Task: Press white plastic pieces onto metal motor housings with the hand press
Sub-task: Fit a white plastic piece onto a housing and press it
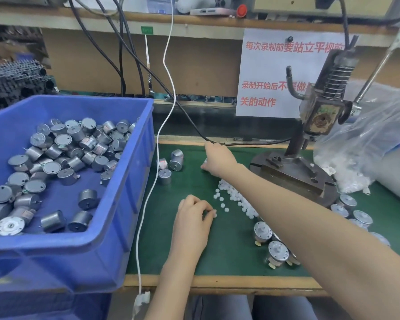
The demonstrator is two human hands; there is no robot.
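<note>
Pieces (234, 197): tiny white rounds, one between pinched left fingers (209, 212); right fingers (206, 167) curled, grip unclear.

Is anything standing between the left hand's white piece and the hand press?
Yes. The right forearm crosses between the left hand, pinching a white piece, and the hand press; loose white pieces lie there too.

White cable (174, 93) dangling beside blue bin (139, 181); red-lettered paper sign (263, 72) at back
</note>
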